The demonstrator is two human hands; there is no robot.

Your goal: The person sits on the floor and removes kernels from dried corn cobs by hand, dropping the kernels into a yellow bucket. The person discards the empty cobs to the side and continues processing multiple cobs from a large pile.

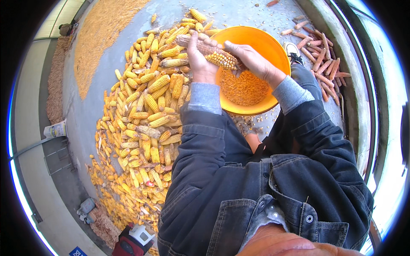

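Note:
Over the near-left part of an orange plastic basin (253, 30), my two hands hold a partly shelled ear of corn (221, 60). Its bare, reddish cob end points left, and rows of yellow kernels remain on the side nearer me. My left hand (201, 59) wraps around the bare part, thumb upward. At the other end, my right hand (251, 60) presses its thumb on top, with its fingers partly hidden underneath. Whether a second bare cob lies against this ear I cannot tell. Loose corn kernels (246, 89) cover the basin's bottom.
A large heap of corn ears (150, 102) spreads along my left. Bare cobs (323, 60) lie piled at right beside a concrete ledge (355, 96). Kernels are spread on the floor (102, 35) at far left. A shoe (291, 49) stands against the basin's right side.

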